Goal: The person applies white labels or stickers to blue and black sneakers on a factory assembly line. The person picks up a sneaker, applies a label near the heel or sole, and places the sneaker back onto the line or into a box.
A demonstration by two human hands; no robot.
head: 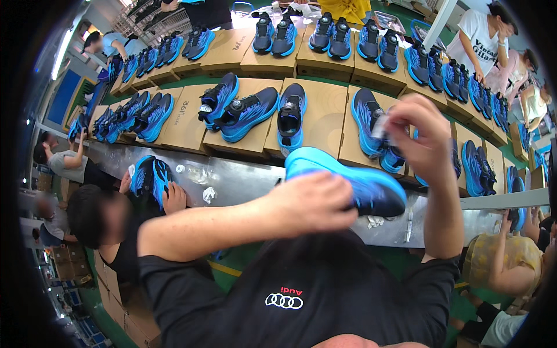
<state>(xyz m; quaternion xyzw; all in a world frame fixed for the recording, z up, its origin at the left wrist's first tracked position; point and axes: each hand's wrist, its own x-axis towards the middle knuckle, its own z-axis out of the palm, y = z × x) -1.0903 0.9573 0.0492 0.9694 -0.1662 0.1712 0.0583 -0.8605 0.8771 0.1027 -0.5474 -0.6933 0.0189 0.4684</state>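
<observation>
My left hand [315, 202] grips a blue and dark navy sneaker [343, 174] over the metal table, its bright blue sole along the far side. Blurred by motion, my right hand [420, 135] is raised to the right of that shoe. A small white piece, perhaps tissue or cloth [380, 127], is pinched between its fingertips. Behind the raised hand, a similar sneaker [363, 115] rests on a cardboard shoe box. Straight ahead, another sneaker with a dial on its tongue [291, 108] sits on a box.
Two curved rows of shoe boxes [324, 104] carry sneakers beyond the metal table [243, 176]. On the table lie a clear bottle [196, 174], crumpled tissue [209, 195] and a slim whitish tube [408, 224]. Close on the left, a co-worker [109, 222] handles a sneaker [150, 178].
</observation>
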